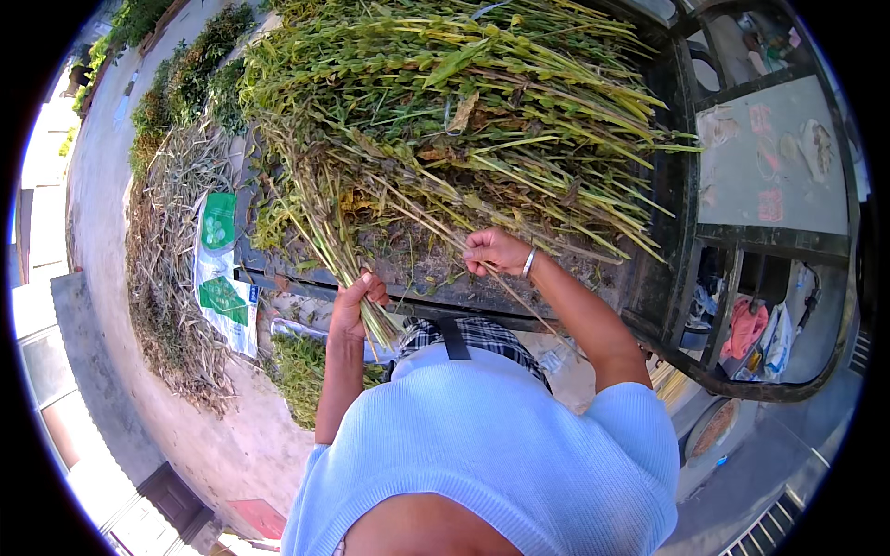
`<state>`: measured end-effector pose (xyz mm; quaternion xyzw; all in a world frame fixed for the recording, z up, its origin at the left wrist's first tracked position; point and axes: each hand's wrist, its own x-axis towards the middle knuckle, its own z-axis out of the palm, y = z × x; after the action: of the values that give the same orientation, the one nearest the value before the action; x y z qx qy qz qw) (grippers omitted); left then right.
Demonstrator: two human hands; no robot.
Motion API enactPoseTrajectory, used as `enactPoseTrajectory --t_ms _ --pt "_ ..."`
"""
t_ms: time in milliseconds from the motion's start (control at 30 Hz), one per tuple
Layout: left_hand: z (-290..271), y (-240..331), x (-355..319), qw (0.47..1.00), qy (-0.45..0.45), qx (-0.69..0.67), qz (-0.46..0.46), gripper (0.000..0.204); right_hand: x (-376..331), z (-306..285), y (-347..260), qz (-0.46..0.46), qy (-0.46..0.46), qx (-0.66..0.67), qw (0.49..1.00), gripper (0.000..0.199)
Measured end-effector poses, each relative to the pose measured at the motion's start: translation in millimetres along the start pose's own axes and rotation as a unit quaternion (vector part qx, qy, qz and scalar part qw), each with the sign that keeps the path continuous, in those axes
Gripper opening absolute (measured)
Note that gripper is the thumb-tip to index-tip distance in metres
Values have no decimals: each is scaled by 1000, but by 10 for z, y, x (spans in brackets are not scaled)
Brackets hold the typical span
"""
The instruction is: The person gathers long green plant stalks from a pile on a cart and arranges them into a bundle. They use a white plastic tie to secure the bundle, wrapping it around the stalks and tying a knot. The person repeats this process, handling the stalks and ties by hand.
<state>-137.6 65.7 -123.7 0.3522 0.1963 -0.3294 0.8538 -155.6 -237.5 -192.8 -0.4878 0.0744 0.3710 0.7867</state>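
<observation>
My left hand is closed round the lower ends of a bundle of dry plant stalks, whose podded, leafy tops point away from me. In my right hand, with a bracelet at the wrist, the fingers pinch a single thin brown stalk. Its top reaches toward the bundle, and its bare end slants down past my right forearm. Beyond both hands a big heap of green and yellow stalks, which look like sesame, lies on a dark vehicle bed.
The bed's dark front edge runs close to my waist. At the right rises a metal frame with a pale panel. Dry stalks and a white-green sack lie on the left, and a greenish bundle rests on the ground.
</observation>
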Motion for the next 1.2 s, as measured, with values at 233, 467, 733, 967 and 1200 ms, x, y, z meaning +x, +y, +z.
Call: enactPoseTrajectory --t_ms 233,467,733,967,1200 --pt "30 78 57 999 4 -29 -30 11 126 229 -295 -49 86 107 989 16" --pt "177 -89 401 992 90 64 -61 16 523 746 -239 44 -36 13 998 19" --pt "67 -115 327 983 149 89 -57 9 595 632 -508 -8 74 -153 985 26" --pt "142 -100 129 991 30 56 -118 28 1462 668 -631 -56 132 -110 983 31" --pt "-35 -31 63 993 11 -6 -118 22 1938 1001 -382 -205 229 -267 914 38"
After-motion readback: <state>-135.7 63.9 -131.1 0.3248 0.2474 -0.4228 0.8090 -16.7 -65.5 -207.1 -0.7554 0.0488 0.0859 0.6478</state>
